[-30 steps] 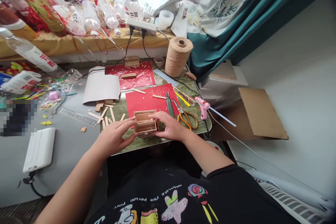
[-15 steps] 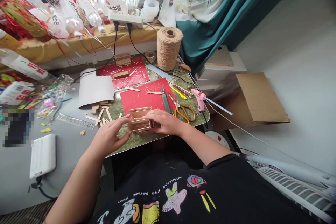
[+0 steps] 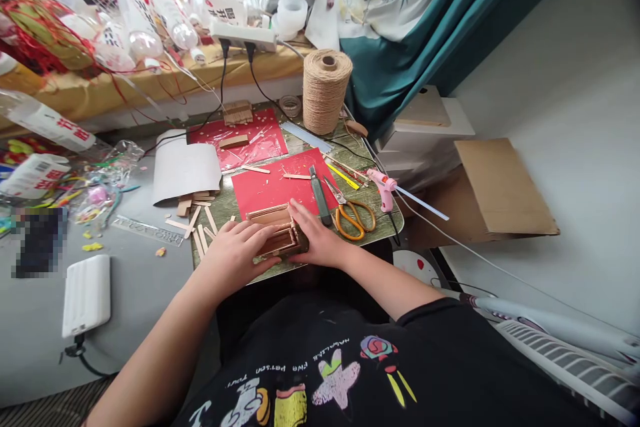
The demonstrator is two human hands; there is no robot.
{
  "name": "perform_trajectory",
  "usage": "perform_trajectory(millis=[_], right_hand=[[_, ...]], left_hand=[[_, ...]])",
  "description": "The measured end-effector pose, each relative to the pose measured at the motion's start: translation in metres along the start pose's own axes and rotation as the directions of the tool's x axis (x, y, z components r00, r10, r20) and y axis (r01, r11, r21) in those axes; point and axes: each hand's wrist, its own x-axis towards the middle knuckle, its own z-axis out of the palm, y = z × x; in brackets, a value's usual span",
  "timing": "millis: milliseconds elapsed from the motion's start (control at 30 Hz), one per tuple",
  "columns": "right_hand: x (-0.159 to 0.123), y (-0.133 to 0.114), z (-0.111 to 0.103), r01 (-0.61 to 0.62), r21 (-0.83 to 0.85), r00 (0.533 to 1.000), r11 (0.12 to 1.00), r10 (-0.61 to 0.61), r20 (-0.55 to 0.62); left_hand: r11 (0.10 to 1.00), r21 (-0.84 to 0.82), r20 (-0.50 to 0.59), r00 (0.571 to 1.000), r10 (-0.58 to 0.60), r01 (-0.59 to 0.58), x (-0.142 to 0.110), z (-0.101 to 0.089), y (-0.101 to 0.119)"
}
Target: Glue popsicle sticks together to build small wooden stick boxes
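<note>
A small box made of wooden craft sticks [image 3: 281, 241] is held between both hands at the table's front edge. My left hand [image 3: 240, 247] grips its left end, fingers laid over the top and thumb below. At the right end, my right hand [image 3: 317, 240] has its fingers upright along the side and its thumb underneath. The box is tilted, so its hollow inside shows partly; the left fingers cover some of it. Just beyond lies a red sheet [image 3: 265, 192], with a utility knife [image 3: 320, 197] and orange-handled scissors [image 3: 356, 219] to the right.
A pink glue gun [image 3: 384, 188] rests at the table's right edge. Behind stands a big twine spool [image 3: 327, 93]. Loose craft sticks [image 3: 200, 230] and a white sheet [image 3: 186, 170] lie left. A white power bank [image 3: 86, 295] sits on the grey table. A cardboard box [image 3: 505, 190] stands right.
The craft-stick box has been turned and tilted in the hands. My left hand has moved right and over its top; the right fingers have gone from on top to upright against its end.
</note>
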Motion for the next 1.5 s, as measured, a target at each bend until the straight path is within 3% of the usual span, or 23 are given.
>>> perform_trajectory(millis=[133,233,433,567,767,1033,1500], right_hand=[[-0.004,0.013,0.027,-0.035,0.075,0.995,0.997,0.042,-0.091],[-0.002,0.019,0.036,-0.026,0.075,0.991,0.997,0.035,-0.128],[-0.003,0.021,0.034,-0.049,0.05,0.99,0.998,0.056,-0.127],[-0.003,0.018,0.031,-0.034,0.046,0.992,0.998,0.039,-0.117],[-0.004,0.016,0.031,-0.023,0.023,0.993,0.999,0.026,-0.113],[-0.004,0.014,0.031,-0.029,0.001,0.993,1.0,0.029,-0.111],[-0.005,0.011,0.035,-0.036,-0.08,0.994,0.996,0.027,-0.103]], left_hand=[[1.0,-0.03,-0.039,0.999,-0.01,0.009,0.002,0.005,0.001],[0.997,-0.081,-0.056,0.998,-0.01,0.005,0.002,0.009,0.0],[0.988,-0.153,-0.083,0.996,-0.025,0.012,0.0,0.012,-0.003],[0.997,-0.081,-0.07,0.997,-0.016,0.01,0.003,0.012,-0.002],[0.999,0.012,-0.15,0.988,-0.031,0.033,0.004,0.013,0.0],[0.998,-0.055,-0.089,0.996,-0.001,-0.004,0.008,0.013,-0.005],[0.998,0.056,-0.081,0.997,-0.016,0.02,0.014,0.017,0.001]])
